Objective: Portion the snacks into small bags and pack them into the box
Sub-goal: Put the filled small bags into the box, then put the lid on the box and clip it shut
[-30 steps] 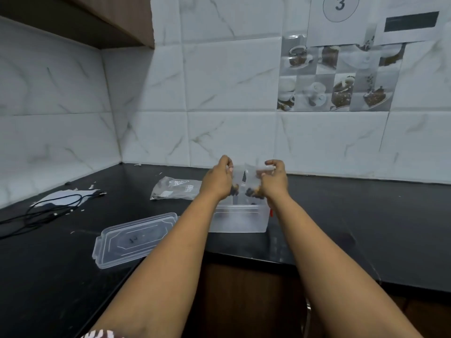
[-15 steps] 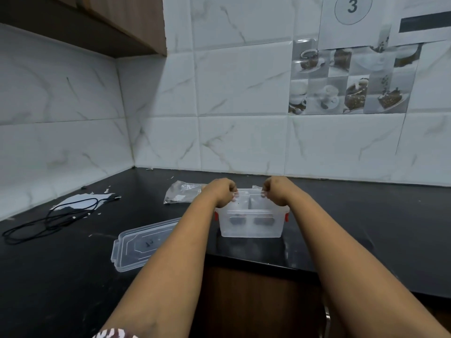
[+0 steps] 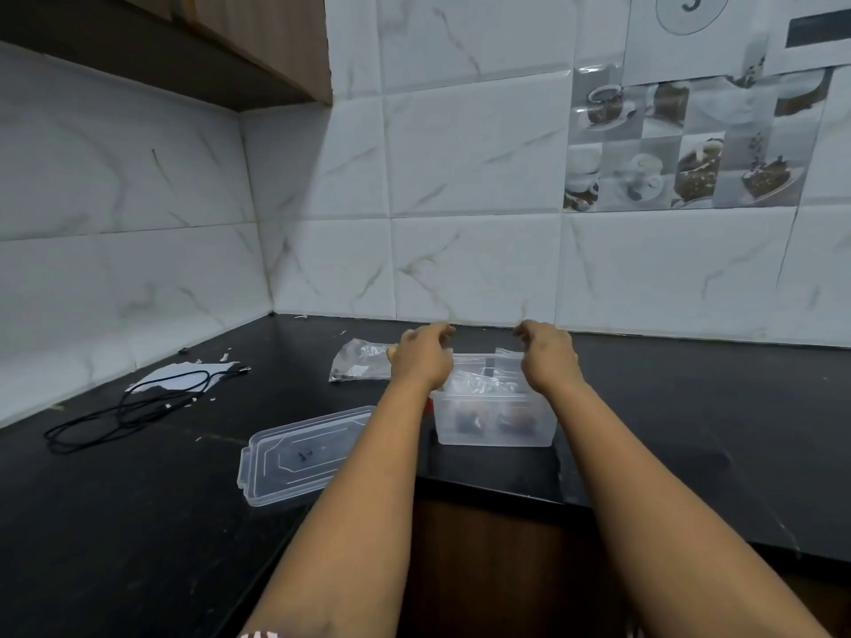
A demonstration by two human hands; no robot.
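Note:
A clear plastic box [image 3: 495, 432] stands near the front edge of the black counter. Small clear bags [image 3: 483, 384] with dark snacks lie inside it, their tops sticking up above the rim. My left hand [image 3: 421, 359] hovers over the box's left end, and my right hand [image 3: 548, 356] over its right end. Both hang with loosely curled fingers and hold nothing. Whether the fingertips touch the bags is hidden behind the hands.
The box's clear lid [image 3: 304, 453] lies flat to the left of it. A crumpled clear snack packet [image 3: 361, 366] lies behind my left hand. A black cable [image 3: 138, 402] and white paper [image 3: 179, 377] sit at the far left. Tiled walls close off the back and left.
Both hands held a small bag above the box, lowered it into the box, and have now let go and lifted slightly.

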